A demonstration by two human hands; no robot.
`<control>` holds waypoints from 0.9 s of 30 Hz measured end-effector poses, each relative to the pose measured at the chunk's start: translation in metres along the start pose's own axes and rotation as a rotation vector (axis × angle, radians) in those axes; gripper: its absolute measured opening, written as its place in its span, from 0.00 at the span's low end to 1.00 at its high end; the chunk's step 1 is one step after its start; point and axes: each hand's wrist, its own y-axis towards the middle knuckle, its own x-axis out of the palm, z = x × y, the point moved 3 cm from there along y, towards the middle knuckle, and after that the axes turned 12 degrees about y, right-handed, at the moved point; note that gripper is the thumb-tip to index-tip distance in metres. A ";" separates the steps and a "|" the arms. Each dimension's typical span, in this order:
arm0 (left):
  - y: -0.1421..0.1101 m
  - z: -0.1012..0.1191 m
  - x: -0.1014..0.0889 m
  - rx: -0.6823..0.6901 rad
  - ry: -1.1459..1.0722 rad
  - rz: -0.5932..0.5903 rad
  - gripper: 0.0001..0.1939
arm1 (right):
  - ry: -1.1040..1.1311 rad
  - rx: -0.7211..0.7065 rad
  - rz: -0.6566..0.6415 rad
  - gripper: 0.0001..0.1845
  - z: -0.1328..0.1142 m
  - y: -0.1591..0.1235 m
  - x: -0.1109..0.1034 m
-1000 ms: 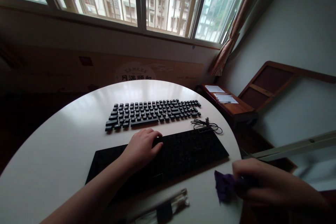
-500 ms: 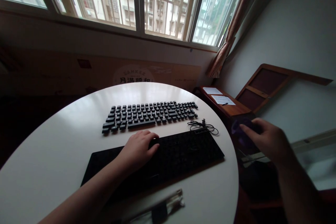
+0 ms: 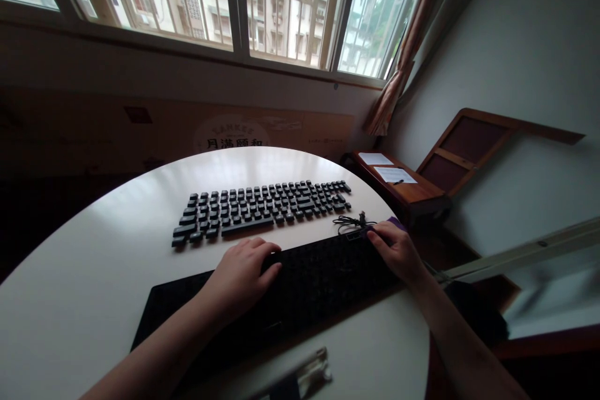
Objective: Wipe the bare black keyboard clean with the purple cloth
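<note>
We see a big, round white table [image 3: 84,275]. On it lies our flat black keyboard base [image 3: 323,281]. Little black keys [image 3: 250,225] sit in rows at its 12 o'clock. Our left hand [image 3: 241,269] is on its far edge near 11 o'clock; we can't tell if that grip pinches it. Our right hand [image 3: 398,249] is at its 2 o'clock end. A clear bag [image 3: 316,367] lies at 5 o'clock, a black cord [image 3: 349,222] at 1 o'clock. Our right grip is squeezed around a purple cloth [image 3: 397,222].
</note>
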 end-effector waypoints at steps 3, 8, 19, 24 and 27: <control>0.000 0.000 0.000 0.003 -0.005 0.006 0.17 | 0.004 -0.063 -0.069 0.16 0.000 -0.004 0.002; -0.001 -0.002 0.003 0.003 -0.005 0.014 0.17 | -0.034 -0.142 -0.150 0.13 0.003 -0.007 0.005; -0.001 0.000 0.002 -0.004 0.003 0.005 0.17 | -0.136 -0.295 -0.488 0.10 -0.011 0.016 -0.005; -0.001 0.003 0.002 -0.017 0.008 0.007 0.16 | -0.392 -0.392 -0.851 0.12 -0.028 0.029 -0.013; 0.000 0.002 0.002 -0.047 0.015 0.011 0.15 | -0.449 -0.435 -0.933 0.13 -0.029 0.032 -0.014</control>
